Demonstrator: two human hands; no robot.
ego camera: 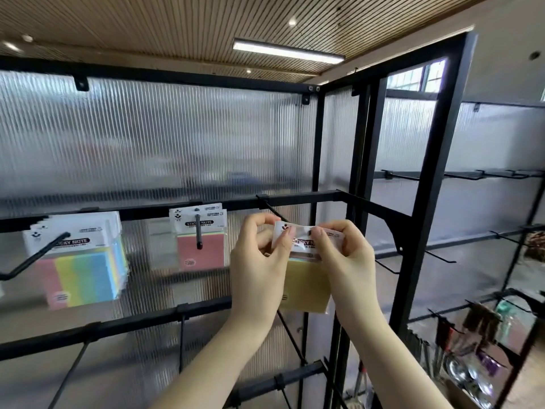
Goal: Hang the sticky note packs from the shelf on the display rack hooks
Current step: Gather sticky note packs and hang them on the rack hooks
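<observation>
1. The rack (295, 199) already carried packs on two hooks to the left.
2. Both hands, left (259, 261) and right (342, 258), pinched a yellow pack's (305, 286) header before a bare hook (272, 211).
3. Next, apparently: threading its hole onto that hook.

Slatted wooden ceiling (147, 22) with a lit tube lamp (288, 51) — recessed spotlights to the lamp's left and above it. Right of the lamp, a barred window (418, 76); below the lamp, ribbed translucent wall panels (165, 137).
</observation>
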